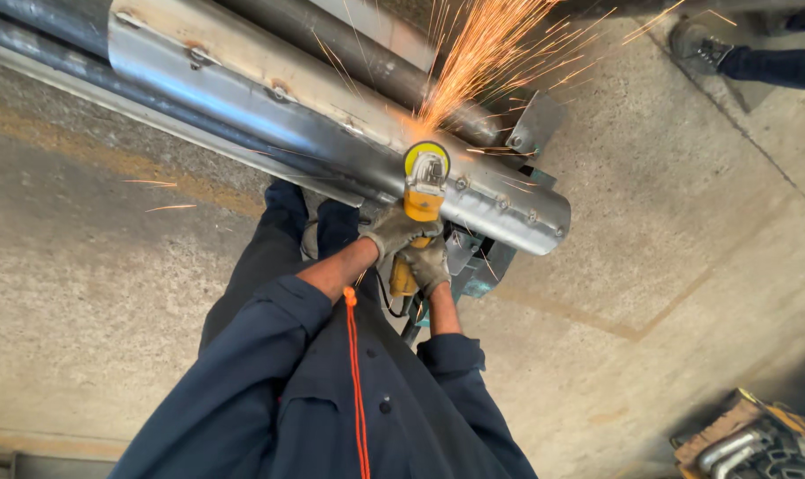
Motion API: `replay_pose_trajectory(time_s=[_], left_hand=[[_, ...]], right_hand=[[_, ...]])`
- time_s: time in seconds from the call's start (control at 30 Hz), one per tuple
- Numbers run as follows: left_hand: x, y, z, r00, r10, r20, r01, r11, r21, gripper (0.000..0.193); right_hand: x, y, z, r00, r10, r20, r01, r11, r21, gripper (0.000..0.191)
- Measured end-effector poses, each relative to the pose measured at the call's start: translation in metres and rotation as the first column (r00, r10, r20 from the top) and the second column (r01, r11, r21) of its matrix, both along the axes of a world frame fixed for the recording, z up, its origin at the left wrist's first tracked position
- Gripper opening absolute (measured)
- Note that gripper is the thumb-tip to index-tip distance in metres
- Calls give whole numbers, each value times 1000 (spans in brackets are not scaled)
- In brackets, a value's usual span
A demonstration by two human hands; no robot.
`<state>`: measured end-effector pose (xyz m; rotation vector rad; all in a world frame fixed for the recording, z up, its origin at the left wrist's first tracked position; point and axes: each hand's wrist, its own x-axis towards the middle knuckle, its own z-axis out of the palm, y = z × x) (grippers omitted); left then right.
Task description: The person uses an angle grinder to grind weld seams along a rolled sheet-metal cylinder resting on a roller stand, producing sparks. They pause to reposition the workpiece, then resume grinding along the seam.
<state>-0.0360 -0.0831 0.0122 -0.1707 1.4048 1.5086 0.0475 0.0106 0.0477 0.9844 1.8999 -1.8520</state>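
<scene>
Both gloved hands, left hand (pixel 392 232) forward, right hand (pixel 427 264) behind, clamped round yellow angle grinder (pixel 417 200) for control; disc on steel pipe (pixel 331 133) seam, sparks (pixel 482 53) thrown away from body

Navy coverall (pixel 331 408), rolled sleeves, orange cord (pixel 356 390), worn grey gloves (pixel 393 232).

One grinder (pixel 423 200), two gloved hands, left (pixel 393 232) and right (pixel 426 264), perhaps four pipes (pixel 331 133), one shoe (pixel 699 46)
</scene>
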Motion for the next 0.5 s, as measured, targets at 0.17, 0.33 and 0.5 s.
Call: replay_pose_trajectory(time_s=[0.17, 0.33, 0.5], left_hand=[[2, -2, -2, 986, -140, -96, 124, 980, -155, 49], [11, -15, -5, 1000, 4, -28, -4, 1000, 14, 44], [22, -5, -10, 1000, 4, 30, -5, 999, 46, 42]], right_hand=[[4, -2, 1, 986, 4, 169, -23, 994, 107, 57], [12, -11, -3, 993, 52, 103, -60, 996, 71, 56], [23, -10, -5, 981, -44, 187, 25, 995, 100, 56]])
